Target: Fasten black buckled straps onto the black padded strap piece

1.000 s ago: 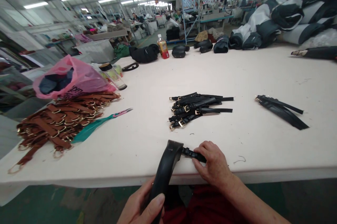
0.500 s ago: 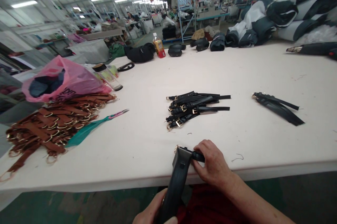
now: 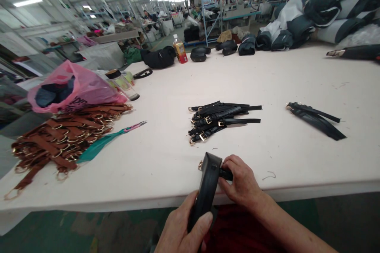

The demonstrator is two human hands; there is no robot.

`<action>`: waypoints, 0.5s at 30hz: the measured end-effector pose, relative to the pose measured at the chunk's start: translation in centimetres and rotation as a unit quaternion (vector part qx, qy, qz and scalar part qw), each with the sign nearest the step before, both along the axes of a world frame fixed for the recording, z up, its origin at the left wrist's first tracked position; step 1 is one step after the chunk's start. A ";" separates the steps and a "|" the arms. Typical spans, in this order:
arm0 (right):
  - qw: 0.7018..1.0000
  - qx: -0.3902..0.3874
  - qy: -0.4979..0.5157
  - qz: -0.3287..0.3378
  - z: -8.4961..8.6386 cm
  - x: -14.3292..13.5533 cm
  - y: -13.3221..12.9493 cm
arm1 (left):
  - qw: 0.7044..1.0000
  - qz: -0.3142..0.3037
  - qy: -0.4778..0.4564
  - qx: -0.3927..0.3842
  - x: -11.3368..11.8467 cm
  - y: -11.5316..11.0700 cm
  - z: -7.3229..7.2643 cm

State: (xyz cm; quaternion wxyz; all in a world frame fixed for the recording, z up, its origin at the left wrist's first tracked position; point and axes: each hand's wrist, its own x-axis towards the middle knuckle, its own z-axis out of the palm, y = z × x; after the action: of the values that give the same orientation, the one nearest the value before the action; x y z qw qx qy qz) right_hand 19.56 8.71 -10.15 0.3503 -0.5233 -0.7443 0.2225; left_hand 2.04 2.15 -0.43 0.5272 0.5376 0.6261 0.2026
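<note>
My left hand is closed round a narrow black leather-like piece, which looks like a small bag seen edge-on; it tilts up over the table's front edge. A black strap runs behind its upper end, and a gold buckle sticks out on the left. The fingers of my right hand pinch the strap close to the bag's right side. Beyond my hands lies a pile of black buckled straps. A few more black straps lie apart on the right.
The white-covered table carries brown straps with metal rings, thread snips with a green cloth strip, and a pink bag. A glass jar, a drink bottle, dark rolls and a black tool stand or lie farther back.
The black bag has been raised and turned a little, with its upper end higher above the table. My left hand has come up further into view. My right hand keeps its pinch on the strap.
</note>
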 end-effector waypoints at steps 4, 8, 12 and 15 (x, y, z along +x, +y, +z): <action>1.000 -0.011 -0.005 -0.003 0.1 0.0 0.0 | 1.000 -0.005 -0.024 -0.004 0.3 1.5 -0.2; 1.000 -0.011 -0.002 -0.003 0.1 0.0 0.1 | 0.998 0.016 -0.053 -0.014 -0.4 1.7 -0.3; 1.000 -0.008 0.000 -0.003 0.0 0.0 0.2 | 0.997 0.039 -0.058 -0.033 -1.7 1.0 0.3; 1.000 -0.012 0.003 -0.004 -0.1 0.0 0.2 | 0.996 0.055 -0.057 -0.049 -2.7 -0.1 0.3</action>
State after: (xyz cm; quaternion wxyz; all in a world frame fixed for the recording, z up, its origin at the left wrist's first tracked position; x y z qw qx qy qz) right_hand 19.60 8.90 -10.20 0.3472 -0.5294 -0.7385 0.2319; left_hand -0.70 2.01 -0.11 0.5763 0.4629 0.6327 0.2308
